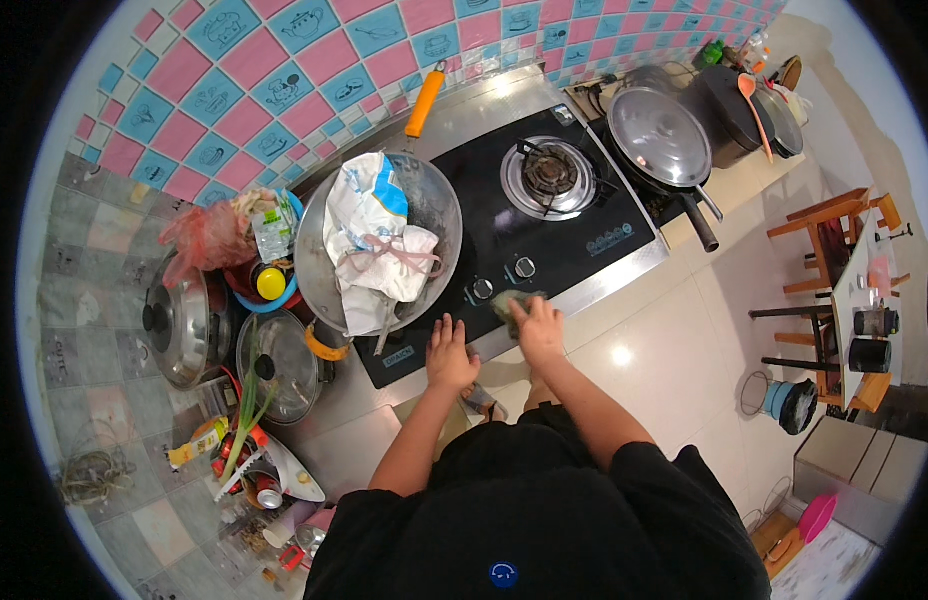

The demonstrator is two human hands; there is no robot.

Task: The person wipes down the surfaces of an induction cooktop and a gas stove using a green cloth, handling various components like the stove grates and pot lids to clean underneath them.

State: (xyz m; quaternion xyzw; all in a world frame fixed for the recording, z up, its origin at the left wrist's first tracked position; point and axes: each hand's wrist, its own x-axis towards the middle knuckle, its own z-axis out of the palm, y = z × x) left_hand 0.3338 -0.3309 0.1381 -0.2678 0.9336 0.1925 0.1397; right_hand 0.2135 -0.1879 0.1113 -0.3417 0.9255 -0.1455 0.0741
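Observation:
My right hand (540,332) holds a greenish-grey cloth (511,309) against the front edge of the black glass gas cooktop (464,176), near its two knobs (525,268). My left hand (449,358) lies with the fingers spread on the cooktop's front edge, to the left of the cloth, and holds nothing. Behind it, over the left side of the cooktop, sits a large metal wok (438,196) with a white plastic bag (365,202) and a white cloth-like bundle with a pinkish tie (393,262) in it. A round burner (549,171) shows at the right.
Left stand lidded pots (186,322), a glass-lidded pan (284,375) and a blue basin (263,306) of packages. Spring onions (243,427) and a cleaver-like white blade (295,469) lie nearer. A lidded pan (659,139) with a protruding handle (700,225) stands right; the wok's orange handle (425,105) points to the wall.

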